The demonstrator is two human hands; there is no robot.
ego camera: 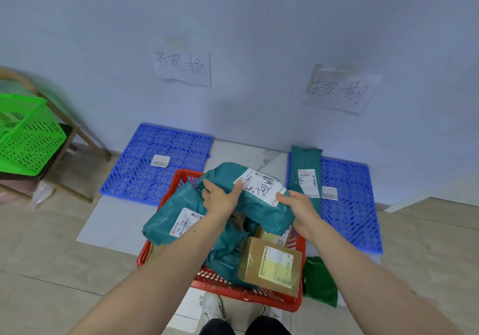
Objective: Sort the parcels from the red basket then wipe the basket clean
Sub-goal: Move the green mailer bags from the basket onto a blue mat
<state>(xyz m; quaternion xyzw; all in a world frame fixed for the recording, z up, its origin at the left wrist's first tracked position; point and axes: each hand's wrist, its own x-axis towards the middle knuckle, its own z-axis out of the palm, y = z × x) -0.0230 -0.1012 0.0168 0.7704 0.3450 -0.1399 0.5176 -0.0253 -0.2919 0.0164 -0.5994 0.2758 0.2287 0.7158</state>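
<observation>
Sorting is under way: left hand (220, 197) and right hand (298, 209) both clasp a teal parcel (256, 205) just above the red basket (233, 290), which likely goes next to the blue mat (350, 205) right of the basket.

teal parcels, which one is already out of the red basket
The long narrow teal parcel lying on the right blue mat; the other teal ones are in the red basket or held above it.
</observation>
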